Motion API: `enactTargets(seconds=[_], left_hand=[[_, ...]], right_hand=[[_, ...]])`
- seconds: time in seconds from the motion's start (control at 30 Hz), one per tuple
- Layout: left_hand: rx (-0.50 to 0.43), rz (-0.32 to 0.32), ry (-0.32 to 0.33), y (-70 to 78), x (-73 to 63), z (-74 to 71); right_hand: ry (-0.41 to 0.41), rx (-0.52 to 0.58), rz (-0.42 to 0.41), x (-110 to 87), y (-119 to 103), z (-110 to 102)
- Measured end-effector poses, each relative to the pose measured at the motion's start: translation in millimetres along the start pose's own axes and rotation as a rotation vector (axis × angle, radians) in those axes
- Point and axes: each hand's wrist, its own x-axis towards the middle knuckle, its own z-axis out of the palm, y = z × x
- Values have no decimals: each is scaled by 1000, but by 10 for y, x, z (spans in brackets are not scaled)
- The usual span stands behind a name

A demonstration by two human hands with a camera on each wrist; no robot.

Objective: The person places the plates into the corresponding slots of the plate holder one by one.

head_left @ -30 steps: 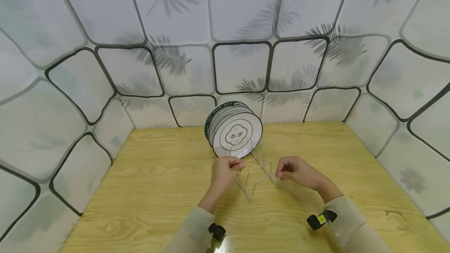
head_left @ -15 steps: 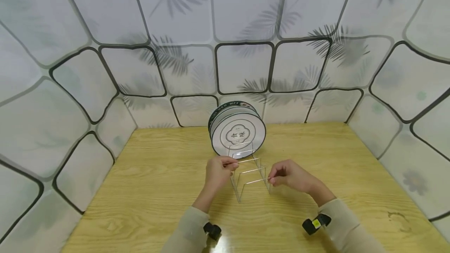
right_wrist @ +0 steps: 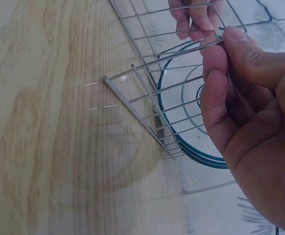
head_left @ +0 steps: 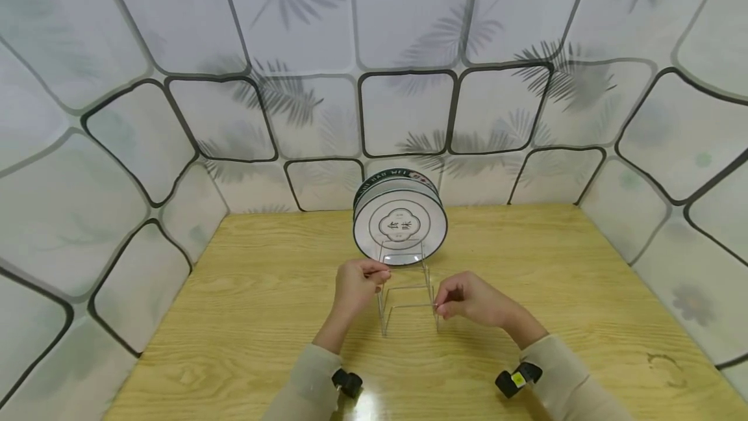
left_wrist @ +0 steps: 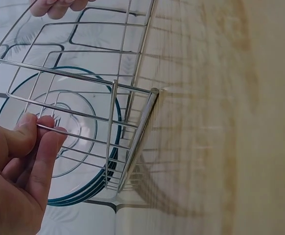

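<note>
In the head view a silver wire dish rack (head_left: 410,305) stands on the table, its near slots holding nothing. White plates (head_left: 374,229) with dark green rims stand on edge at its far end, the front one bearing black characters. My left hand (head_left: 355,286) pinches a wire on the rack's left side between thumb and fingers, as the left wrist view shows. At the near right corner my right hand (head_left: 474,301) pinches the top of an upright wire. The right wrist view shows this thumb (right_wrist: 242,41) over the wire. Fingers partly hide the rack's uprights.
The wood-grain table (head_left: 263,278) extends on both sides of the rack. A patterned curtain (head_left: 403,115) rises close behind the plates and along both sides. A dark curved mark (head_left: 663,369) lies on the table at the right.
The rack has turned, its near end swinging left until it points nearly straight at me. Its plates have turned with it and shifted slightly right. Both hands moved left, keeping their grip.
</note>
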Motion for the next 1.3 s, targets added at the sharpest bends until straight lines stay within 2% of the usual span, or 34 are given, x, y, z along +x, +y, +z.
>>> enactTargets(seconds=[0.3,0.5,0.8,0.97,1.3], left_hand=[[-9,-15,-53,26,-24,-75],[26,-6,-78,37,-47,-92],[28,-7,-103,45,-60,-90],[30,-24,-137,40,-70,-119],[31,-8,-187,40,-118,-165]], right_hand=[[-17,-11,-34,2,-15,58],[-42,-1,-55,-11,-18,59],[-60,10,-71,-36,-4,57],[-88,25,-72,-42,-17,61],[-151,83,-84,-50,-44,88]])
